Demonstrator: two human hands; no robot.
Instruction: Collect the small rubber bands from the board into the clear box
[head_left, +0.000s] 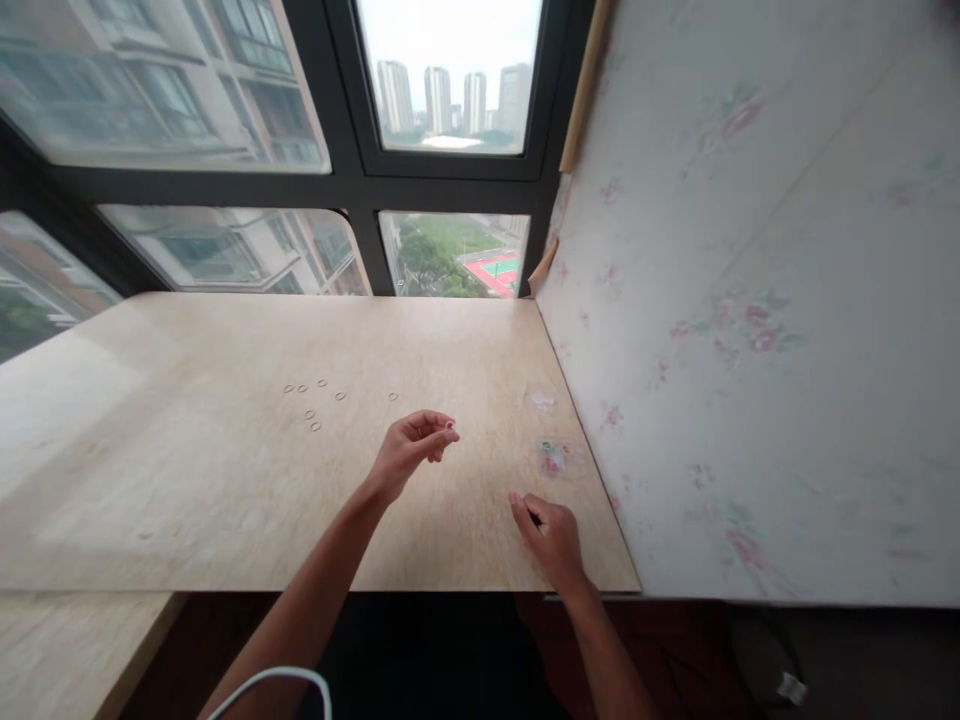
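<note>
My left hand [420, 445] is over the middle of the pale tabletop, thumb and fingertips pinched around a tiny reddish item too small to name. Lower and to the right, my right hand [551, 535] is closed, its fingers curled in against the thumb; whatever it may hold is hidden. Several thin rings lie on the table left of my left hand, among them one ring [340, 397] and, closest to that hand, another ring [393, 397]. A small clear bag [553, 458] with coloured bits lies just beyond my right hand.
Another clear plastic piece [541, 399] lies farther back near the wall. The tabletop [225, 500] meets dark-framed windows at the back and a flowered wall [750, 400] on the right. A white cable [281, 672] crosses my left forearm.
</note>
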